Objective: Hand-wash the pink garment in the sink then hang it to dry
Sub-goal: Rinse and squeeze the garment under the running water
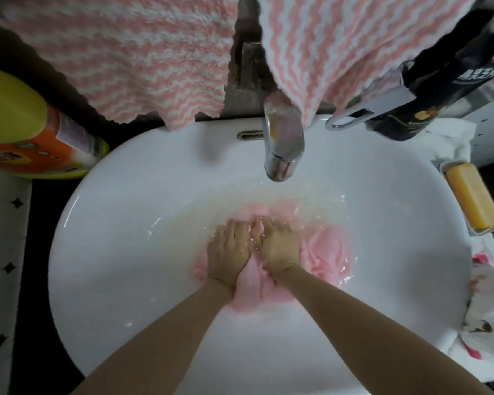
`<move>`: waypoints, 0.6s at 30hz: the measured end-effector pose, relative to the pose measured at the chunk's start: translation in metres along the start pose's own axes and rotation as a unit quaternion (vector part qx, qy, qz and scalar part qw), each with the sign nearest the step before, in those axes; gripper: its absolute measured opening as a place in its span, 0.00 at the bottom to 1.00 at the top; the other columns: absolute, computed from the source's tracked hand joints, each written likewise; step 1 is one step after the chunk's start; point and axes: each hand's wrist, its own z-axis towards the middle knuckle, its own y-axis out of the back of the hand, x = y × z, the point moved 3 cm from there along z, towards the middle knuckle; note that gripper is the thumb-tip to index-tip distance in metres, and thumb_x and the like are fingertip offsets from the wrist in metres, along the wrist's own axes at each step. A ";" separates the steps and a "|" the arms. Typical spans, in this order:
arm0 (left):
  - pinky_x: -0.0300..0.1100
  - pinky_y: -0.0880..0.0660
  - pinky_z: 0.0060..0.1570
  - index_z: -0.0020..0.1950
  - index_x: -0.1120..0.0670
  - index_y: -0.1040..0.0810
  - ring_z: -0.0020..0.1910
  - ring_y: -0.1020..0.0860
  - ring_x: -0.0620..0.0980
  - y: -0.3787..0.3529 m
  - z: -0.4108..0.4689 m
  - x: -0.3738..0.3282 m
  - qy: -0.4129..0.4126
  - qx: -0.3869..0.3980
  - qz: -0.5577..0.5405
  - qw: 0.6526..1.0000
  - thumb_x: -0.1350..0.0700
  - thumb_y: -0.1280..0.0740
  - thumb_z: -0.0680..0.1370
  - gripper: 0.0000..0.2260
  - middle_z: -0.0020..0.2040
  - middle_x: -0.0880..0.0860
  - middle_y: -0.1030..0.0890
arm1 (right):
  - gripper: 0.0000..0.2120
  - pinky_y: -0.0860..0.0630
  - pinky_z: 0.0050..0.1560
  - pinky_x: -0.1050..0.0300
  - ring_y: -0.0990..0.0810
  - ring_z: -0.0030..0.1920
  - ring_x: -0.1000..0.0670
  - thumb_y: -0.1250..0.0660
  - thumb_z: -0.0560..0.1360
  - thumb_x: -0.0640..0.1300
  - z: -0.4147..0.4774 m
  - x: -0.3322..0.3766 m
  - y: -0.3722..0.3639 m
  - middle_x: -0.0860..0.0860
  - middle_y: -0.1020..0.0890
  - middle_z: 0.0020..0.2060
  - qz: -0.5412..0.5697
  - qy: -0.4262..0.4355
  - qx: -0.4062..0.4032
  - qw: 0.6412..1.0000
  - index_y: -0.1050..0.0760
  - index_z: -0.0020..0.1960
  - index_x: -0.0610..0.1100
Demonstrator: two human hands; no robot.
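The pink garment (330,253) lies bunched and soaked in shallow water at the bottom of the white sink (131,212). My left hand (230,250) and my right hand (278,246) sit side by side on its middle, in the water, with fingers curled into the cloth. A fold of the garment bulges up between my wrists. Its right part spreads free beside my right hand. The fingertips are hidden in the fabric and the ripples.
A chrome tap (283,143) juts over the basin's back. Two pink-and-white striped towels (126,55) hang above. An orange and yellow detergent bottle (26,132) lies at left. A yellow soap bar (472,195) sits in a dish at right, a dark bottle (428,89) behind it.
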 end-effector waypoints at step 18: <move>0.41 0.33 0.57 0.68 0.53 0.32 0.61 0.30 0.53 0.052 0.027 0.068 0.087 0.216 -0.157 0.960 0.43 0.27 0.69 0.32 0.62 0.55 0.31 | 0.36 0.31 0.62 0.44 0.34 0.62 0.42 0.29 0.71 0.54 0.020 -0.032 0.067 0.47 0.36 0.66 -0.008 -0.061 0.054 0.997 0.43 0.74 0.59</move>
